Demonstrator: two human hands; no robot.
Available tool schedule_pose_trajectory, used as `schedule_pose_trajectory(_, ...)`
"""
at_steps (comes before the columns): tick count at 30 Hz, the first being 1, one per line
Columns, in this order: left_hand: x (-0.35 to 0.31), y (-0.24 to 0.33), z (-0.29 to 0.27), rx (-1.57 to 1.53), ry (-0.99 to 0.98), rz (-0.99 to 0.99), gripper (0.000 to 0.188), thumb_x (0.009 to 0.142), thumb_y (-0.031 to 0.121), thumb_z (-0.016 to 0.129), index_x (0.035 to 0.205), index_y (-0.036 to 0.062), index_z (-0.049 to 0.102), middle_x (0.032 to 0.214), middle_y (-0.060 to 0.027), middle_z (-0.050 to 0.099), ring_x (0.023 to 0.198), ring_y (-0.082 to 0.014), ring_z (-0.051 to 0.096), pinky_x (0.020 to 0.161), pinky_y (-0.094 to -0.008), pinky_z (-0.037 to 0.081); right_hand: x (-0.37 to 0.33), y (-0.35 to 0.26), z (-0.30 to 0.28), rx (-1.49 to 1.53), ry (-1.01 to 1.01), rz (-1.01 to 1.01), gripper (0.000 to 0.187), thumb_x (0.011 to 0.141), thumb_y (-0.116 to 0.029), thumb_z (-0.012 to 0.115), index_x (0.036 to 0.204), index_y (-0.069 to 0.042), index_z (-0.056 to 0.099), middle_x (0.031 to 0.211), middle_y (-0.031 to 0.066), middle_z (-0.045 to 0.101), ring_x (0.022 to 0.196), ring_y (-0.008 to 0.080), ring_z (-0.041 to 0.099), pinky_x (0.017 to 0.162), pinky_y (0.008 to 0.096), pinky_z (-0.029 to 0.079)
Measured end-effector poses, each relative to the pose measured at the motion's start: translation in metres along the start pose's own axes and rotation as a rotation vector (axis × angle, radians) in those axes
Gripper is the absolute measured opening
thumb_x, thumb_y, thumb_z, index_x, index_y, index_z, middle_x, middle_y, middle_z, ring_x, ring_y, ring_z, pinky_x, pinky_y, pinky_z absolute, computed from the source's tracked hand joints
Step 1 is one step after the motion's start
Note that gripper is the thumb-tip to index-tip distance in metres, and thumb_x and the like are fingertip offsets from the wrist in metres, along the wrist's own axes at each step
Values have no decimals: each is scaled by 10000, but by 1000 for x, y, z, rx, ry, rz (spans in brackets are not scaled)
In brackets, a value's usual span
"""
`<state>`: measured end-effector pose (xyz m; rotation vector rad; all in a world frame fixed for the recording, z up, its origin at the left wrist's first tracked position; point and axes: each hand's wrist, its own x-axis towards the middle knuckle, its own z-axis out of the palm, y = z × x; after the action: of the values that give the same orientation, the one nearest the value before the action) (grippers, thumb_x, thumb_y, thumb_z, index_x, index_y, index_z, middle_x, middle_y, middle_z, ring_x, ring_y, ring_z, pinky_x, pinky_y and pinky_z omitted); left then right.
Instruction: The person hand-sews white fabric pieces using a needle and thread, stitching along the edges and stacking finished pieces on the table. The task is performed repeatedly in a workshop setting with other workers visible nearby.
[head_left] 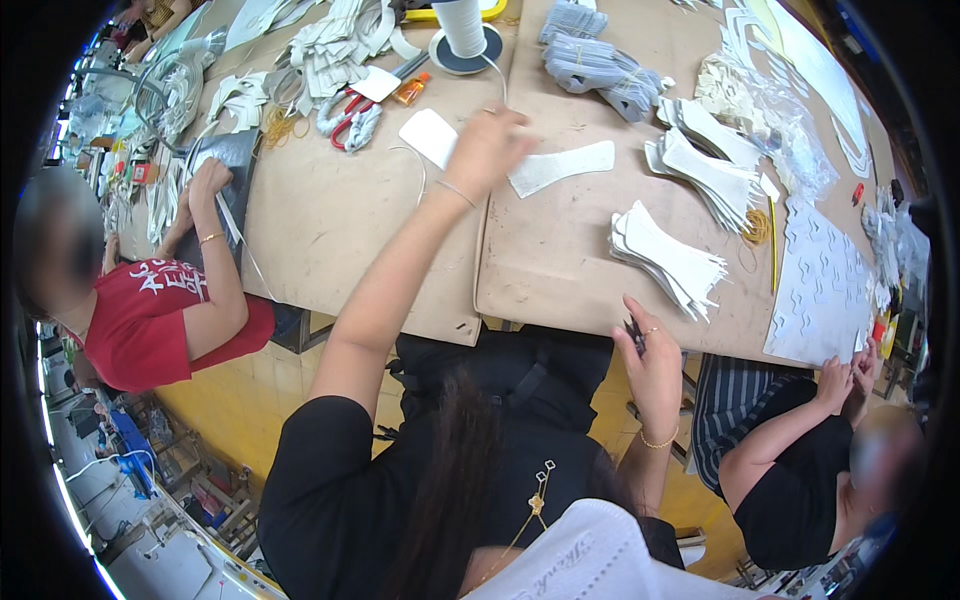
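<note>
My left hand (pixel 490 150) reaches out over the brown-covered table, just below a spool of white cord (pixel 463 28). The cord runs down from the spool to the hand; motion smears the fingers, so their grip does not show. A white curved fabric piece (pixel 562 167) lies beside this hand, and a white card-like piece (pixel 428 138) lies partly behind the wrist. At the table's front edge, my right hand (pixel 652 365) is closed around a small black tool that looks like thread snips (pixel 633 332); most of it is hidden in the palm.
Stacks of white cut pieces (pixel 668 258) lie right of centre, with grey bundles (pixel 605 75) behind. Red-handled scissors (pixel 345 128) and an orange bottle (pixel 411 88) sit back left. Co-workers sit left in a red shirt (pixel 150 325) and right, handling a patterned sheet (pixel 820 290).
</note>
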<state>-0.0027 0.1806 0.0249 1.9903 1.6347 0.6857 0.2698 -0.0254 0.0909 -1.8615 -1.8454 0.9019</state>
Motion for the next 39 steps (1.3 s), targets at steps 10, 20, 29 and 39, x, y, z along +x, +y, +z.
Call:
schedule_pose_trajectory(10,100,-64,18,-1125,83,-711,207,915,221,710,852,29,664,718,-84,679,494,-157,598,428,-287,449,10,-44,20,71,-105,63,428,875,-116,771,1244,-7,582,1032,213,687,808,321,682,735,380,543)
schedule_pose_trajectory(20,62,-81,-33,-878,-40,-550,155,875,219,770,858,78,707,596,46,491,501,-49,436,432,-231,293,4,-33,11,98,-54,119,401,916,-77,715,1270,0,542,950,155,687,802,237,678,742,341,534)
schedule_pose_trajectory(29,-109,-32,-86,-955,-458,-528,167,861,193,790,833,42,725,624,48,551,483,-30,402,441,-212,268,100,-71,40,4,147,-349,260,897,-71,712,1137,-54,613,1008,126,679,793,274,672,707,349,536)
schedule_pose_trajectory(39,-174,-27,-101,-1157,-517,-562,137,827,75,803,779,-8,706,645,21,575,479,-35,408,436,-211,282,275,-111,130,-407,415,-697,250,836,-104,719,1073,-177,680,974,31,611,803,273,674,684,400,525)
